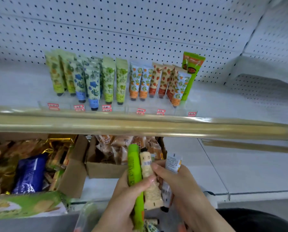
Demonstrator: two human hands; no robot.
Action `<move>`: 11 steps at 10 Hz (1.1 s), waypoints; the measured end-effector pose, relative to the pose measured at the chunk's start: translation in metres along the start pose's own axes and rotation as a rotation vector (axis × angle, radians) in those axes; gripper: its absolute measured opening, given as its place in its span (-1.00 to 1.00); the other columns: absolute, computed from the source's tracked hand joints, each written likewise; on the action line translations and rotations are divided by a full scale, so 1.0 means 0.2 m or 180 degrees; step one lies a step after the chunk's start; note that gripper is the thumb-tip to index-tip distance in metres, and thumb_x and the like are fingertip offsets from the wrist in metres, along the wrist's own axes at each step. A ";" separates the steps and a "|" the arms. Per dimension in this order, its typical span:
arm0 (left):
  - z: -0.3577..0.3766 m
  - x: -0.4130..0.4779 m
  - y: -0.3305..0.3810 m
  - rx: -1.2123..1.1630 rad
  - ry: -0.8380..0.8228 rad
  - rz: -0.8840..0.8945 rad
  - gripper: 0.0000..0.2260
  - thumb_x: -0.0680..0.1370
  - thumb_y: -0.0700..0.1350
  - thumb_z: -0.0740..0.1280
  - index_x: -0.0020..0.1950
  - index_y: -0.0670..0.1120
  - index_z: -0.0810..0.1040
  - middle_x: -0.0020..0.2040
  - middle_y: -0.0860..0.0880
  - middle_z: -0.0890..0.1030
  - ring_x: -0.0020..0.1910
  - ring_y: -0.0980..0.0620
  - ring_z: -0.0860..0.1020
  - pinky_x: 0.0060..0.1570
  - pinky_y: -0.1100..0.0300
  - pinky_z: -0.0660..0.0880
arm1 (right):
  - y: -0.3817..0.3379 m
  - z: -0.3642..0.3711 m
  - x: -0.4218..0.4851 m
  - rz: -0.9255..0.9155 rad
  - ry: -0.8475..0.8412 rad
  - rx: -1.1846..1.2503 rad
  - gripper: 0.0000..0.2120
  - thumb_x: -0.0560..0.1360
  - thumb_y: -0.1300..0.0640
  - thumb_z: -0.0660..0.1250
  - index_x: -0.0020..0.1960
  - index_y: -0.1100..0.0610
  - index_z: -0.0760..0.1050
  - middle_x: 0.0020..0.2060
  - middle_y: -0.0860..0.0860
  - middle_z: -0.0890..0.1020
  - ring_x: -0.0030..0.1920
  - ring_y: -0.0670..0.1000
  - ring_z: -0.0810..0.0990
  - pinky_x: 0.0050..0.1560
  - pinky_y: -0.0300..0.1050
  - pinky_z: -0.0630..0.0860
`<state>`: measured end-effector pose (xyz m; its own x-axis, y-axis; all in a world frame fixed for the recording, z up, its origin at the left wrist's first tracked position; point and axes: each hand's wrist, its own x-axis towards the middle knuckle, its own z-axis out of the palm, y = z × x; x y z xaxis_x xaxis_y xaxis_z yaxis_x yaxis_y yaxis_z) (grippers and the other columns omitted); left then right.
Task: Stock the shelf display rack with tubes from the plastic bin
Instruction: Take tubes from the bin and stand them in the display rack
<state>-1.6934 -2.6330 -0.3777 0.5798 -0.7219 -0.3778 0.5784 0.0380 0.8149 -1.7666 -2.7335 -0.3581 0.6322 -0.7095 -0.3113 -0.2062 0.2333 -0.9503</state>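
I see the left hand (pixel 123 198) curled round a green tube (pixel 134 166) and a cream tube (pixel 148 180). The right hand (pixel 185 186) seems to pinch a white tube (pixel 172 163). All three sit well below the display rack (pixel 123 107).

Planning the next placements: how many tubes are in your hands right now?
3: a green tube and a cream tube in the left hand, a white tube in the right hand. Others may be hidden behind them.
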 end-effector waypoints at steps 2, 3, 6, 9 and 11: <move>-0.05 -0.01 0.17 -0.0034 0.0098 0.0276 -0.75 0.36 -0.44 0.37 -0.10 -0.13 0.53 -0.45 -0.04 0.65 -0.51 0.08 0.61 -0.61 0.33 0.43 | -0.21 0.02 -0.03 0.0421 -0.1122 0.0675 -0.73 0.36 0.39 0.36 0.06 0.39 0.50 -0.17 0.27 0.57 -0.17 0.17 0.54 -0.19 -0.07 0.51; -0.07 -0.04 0.30 0.0058 -0.0094 0.0617 -0.66 0.23 -0.30 0.41 -0.02 -0.10 0.57 -0.31 -0.04 0.70 -0.37 0.07 0.66 -0.48 0.28 0.51 | -0.38 0.04 -0.05 0.0250 -0.1467 0.0686 -0.89 0.48 0.41 0.20 -0.08 0.30 0.48 -0.30 0.15 0.61 -0.35 0.02 0.57 -0.28 -0.18 0.53; -0.07 -0.04 0.59 0.0068 -0.0263 0.1168 -0.57 0.25 -0.19 0.40 0.12 -0.04 0.56 -0.03 -0.04 0.71 -0.13 0.03 0.68 -0.14 0.03 0.51 | -0.75 0.12 0.02 -0.0274 -0.1253 -0.0165 -0.56 0.39 -0.14 0.27 0.08 0.18 0.50 -0.41 0.01 0.49 -0.42 -0.02 0.44 -0.32 -0.17 0.41; -0.10 0.09 0.63 0.0082 -0.0250 0.1347 -0.58 0.28 -0.19 0.39 0.12 0.00 0.53 -0.03 -0.01 0.71 -0.08 0.00 0.68 -0.14 0.05 0.59 | -0.80 0.12 0.18 -0.1520 -0.0506 -0.0913 -0.67 0.55 0.02 0.25 -0.06 0.32 0.52 -0.36 -0.06 0.53 -0.32 -0.09 0.48 -0.26 -0.23 0.44; -0.17 0.10 0.66 0.0292 -0.0307 0.1295 -0.61 0.28 -0.21 0.40 0.10 0.00 0.54 -0.04 0.01 0.71 -0.07 0.06 0.67 -0.14 0.13 0.56 | -0.92 0.10 0.37 -0.2209 0.0256 -0.1720 -0.65 0.48 0.09 0.40 -0.34 0.34 0.46 -0.51 0.06 0.49 -0.48 -0.01 0.47 -0.38 0.04 0.42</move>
<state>-1.5864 -2.6178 -0.2930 0.6914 -0.7221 0.0219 0.2574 0.2745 0.9265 -1.6670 -2.8149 -0.2055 0.6957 -0.6237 0.3564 -0.1331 -0.5995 -0.7892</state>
